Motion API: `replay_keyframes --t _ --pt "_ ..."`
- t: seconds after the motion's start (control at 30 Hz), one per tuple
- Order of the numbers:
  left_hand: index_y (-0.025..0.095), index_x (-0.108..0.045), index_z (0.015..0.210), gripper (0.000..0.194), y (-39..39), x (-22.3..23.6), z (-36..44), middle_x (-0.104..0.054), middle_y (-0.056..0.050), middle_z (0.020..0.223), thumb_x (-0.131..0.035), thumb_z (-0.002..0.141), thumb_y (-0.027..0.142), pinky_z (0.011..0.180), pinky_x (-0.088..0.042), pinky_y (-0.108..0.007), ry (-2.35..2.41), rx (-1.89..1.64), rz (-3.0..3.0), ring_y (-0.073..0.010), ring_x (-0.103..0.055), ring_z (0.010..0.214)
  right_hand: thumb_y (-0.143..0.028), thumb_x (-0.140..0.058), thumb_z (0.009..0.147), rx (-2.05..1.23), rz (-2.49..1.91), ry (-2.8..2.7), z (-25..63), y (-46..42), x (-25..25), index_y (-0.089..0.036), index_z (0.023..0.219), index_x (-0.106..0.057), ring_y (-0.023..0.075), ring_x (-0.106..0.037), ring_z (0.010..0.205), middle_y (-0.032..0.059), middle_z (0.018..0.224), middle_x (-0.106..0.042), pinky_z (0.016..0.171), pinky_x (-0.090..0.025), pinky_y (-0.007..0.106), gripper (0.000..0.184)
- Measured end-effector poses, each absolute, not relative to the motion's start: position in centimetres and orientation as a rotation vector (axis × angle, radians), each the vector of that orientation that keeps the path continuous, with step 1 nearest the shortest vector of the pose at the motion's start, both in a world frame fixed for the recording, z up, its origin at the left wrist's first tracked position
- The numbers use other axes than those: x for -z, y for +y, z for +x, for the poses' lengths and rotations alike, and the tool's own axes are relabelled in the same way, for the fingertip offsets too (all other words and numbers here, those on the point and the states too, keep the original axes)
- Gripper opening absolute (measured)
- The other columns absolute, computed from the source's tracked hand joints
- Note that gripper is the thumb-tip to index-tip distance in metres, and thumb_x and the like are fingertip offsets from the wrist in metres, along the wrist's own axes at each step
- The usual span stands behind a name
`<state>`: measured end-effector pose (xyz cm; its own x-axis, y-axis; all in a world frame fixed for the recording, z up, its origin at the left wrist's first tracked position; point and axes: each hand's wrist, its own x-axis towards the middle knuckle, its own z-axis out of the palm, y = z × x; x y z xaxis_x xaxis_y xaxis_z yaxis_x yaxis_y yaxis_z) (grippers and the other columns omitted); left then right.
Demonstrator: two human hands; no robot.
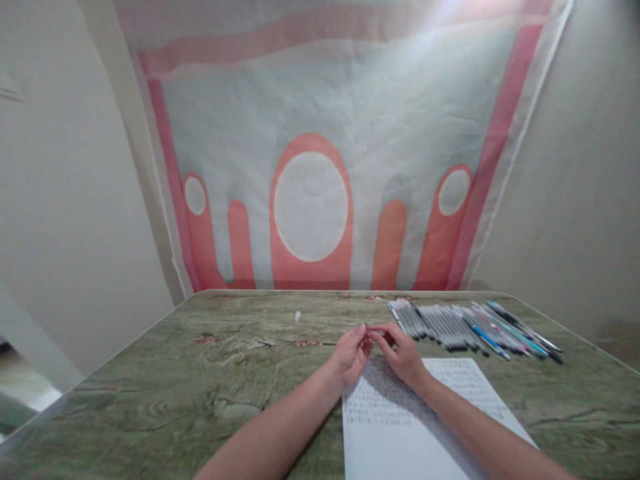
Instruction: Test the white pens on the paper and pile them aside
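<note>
My left hand (352, 355) and my right hand (401, 355) meet over the top edge of a sheet of paper (380, 447). Both hands are closed, with thumbs and fingers pinched together. A small dark bit (365, 326) shows at the left fingertips; it is too small to name, and the fingers cover the rest. Lines of handwriting fill the upper part of the paper, while its lower part is blank. To the right of my right hand lies a row of several pens (445, 328), mostly clear-barrelled with dark ends, side by side.
A small whitish piece (297, 316) lies on the wood-patterned table (200, 393) beyond my left hand. One blue pen (485, 339) stands out in the row. Behind the table's far edge hangs a pink and grey printed sheet (310, 93).
</note>
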<state>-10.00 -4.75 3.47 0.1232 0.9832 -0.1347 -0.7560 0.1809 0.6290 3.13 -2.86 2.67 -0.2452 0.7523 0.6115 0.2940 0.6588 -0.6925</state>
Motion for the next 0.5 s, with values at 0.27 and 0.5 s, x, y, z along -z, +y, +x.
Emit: replay_keyframes --t 0.27,0.5 --pt "0.011 -0.061 0.072 0.024 -4.7 -2.3 -9.4 -0.058 -0.001 0.067 -0.071 0.062 0.030 0.064 -0.039 -0.020 0.599 -1.404 0.634 -0.0069 -0.050 0.060 -0.024 -0.051 0.078 -0.138 -0.718 -1.879 3.2 -2.8 -2.4 -0.023 0.096 -0.058 0.0208 -0.051 0.091 0.0070 0.093 -0.056 0.081 -0.042 0.038 0.019" --pt "0.011 -0.062 0.075 0.023 -4.9 -1.8 -9.1 -0.058 -0.003 0.071 -0.070 0.064 0.030 0.068 -0.038 -0.021 0.598 -1.415 0.702 -0.0080 -0.050 0.065 -0.021 -0.050 0.078 -0.130 -0.726 -1.893 3.1 -2.5 -2.0 -0.021 0.090 -0.057 0.0209 -0.051 0.089 0.0066 0.090 -0.057 0.080 -0.042 0.038 0.014"
